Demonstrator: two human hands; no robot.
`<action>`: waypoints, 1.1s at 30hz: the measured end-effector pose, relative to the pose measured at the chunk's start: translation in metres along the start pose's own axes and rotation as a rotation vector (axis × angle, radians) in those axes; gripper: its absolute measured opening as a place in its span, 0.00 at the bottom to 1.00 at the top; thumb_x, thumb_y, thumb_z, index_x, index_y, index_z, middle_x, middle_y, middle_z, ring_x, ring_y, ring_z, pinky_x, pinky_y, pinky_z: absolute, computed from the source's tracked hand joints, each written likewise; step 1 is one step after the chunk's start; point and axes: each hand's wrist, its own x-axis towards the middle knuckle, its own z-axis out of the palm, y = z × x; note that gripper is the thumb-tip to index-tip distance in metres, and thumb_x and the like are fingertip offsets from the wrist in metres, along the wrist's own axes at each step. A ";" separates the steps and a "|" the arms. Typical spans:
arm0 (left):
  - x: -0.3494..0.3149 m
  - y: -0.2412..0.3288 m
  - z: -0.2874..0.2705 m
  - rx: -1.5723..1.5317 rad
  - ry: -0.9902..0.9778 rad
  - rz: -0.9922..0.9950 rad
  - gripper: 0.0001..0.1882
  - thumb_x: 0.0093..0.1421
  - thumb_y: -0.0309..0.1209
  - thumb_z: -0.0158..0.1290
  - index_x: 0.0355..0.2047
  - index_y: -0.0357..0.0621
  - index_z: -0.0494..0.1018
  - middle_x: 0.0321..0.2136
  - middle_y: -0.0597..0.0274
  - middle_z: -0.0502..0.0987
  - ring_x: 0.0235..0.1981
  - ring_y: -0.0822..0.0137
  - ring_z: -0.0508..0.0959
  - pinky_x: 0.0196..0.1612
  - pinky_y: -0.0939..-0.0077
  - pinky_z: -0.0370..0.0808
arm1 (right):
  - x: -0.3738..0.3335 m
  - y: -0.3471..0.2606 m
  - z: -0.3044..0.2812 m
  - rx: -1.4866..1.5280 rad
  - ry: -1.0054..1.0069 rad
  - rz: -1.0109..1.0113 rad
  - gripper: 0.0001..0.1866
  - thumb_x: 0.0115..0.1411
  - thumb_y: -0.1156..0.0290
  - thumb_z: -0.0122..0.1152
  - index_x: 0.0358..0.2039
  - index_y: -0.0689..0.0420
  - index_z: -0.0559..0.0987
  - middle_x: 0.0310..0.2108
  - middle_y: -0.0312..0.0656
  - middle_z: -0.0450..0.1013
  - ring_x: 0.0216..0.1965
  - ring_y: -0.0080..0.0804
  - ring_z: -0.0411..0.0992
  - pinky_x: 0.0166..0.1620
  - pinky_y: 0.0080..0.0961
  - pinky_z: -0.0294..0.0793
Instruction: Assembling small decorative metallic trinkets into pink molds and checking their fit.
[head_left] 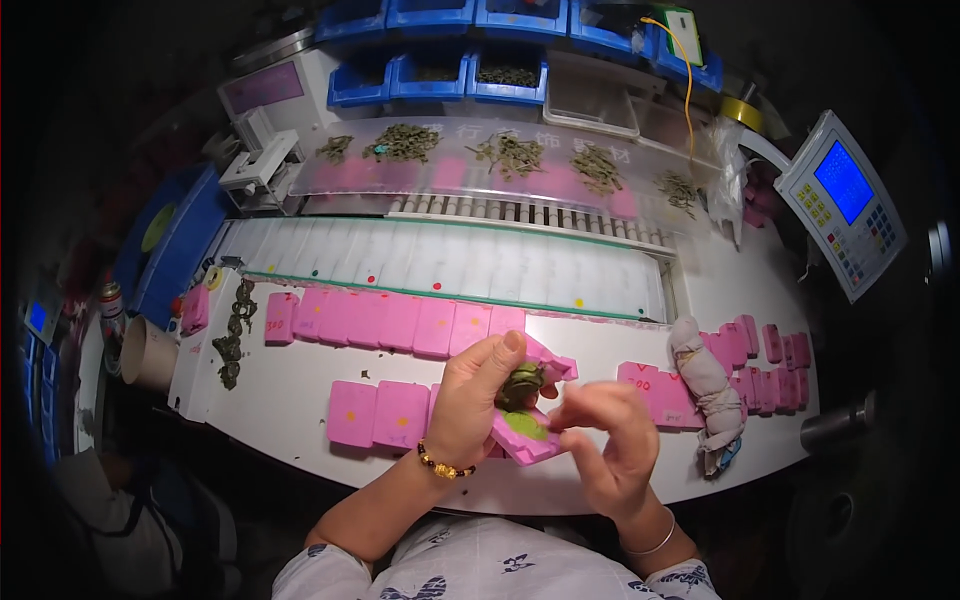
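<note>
In front of my body, my left hand (478, 390) is closed around a pink rubber-like mould (522, 448) that is spread apart. A light green patch (526, 425) shows on its inner face. Dark green rounded pieces (520, 386) sit between my left fingers and the mould; their exact kind is unclear. My right hand (612, 440) is at the mould's right edge, with thumb and fingertips bent together in a pinch. Whatever lies between those fingertips is too small to make out. Pink blocks (385, 322) stand in a row just beyond my hands.
More pink blocks (352, 412) lie at the near left, others (650, 392) to the right beside a rolled cloth (705, 375). Green wax-like clusters (408, 142) rest on a clear shelf under blue bins (430, 75). A keypad display (843, 195) stands at right.
</note>
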 end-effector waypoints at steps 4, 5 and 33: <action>-0.005 0.002 0.005 0.042 -0.018 -0.021 0.19 0.71 0.43 0.46 0.36 0.39 0.75 0.28 0.65 0.78 0.28 0.77 0.77 0.29 0.82 0.74 | 0.015 0.006 -0.007 -0.262 0.032 -0.037 0.21 0.52 0.85 0.66 0.49 0.62 0.79 0.37 0.43 0.66 0.30 0.26 0.71 0.29 0.18 0.75; -0.006 0.001 0.004 0.108 -0.036 -0.012 0.19 0.71 0.43 0.45 0.35 0.39 0.75 0.27 0.67 0.77 0.28 0.79 0.75 0.30 0.83 0.73 | 0.016 0.005 -0.007 -0.333 -0.020 -0.063 0.21 0.52 0.87 0.65 0.49 0.62 0.79 0.38 0.42 0.64 0.32 0.24 0.70 0.30 0.16 0.75; -0.004 -0.003 0.004 0.443 0.080 0.213 0.20 0.73 0.36 0.35 0.61 0.42 0.61 0.36 0.67 0.70 0.35 0.81 0.68 0.40 0.84 0.67 | 0.033 0.006 0.004 -0.561 -0.295 -0.239 0.14 0.40 0.77 0.68 0.29 0.55 0.77 0.32 0.36 0.75 0.33 0.34 0.72 0.35 0.29 0.71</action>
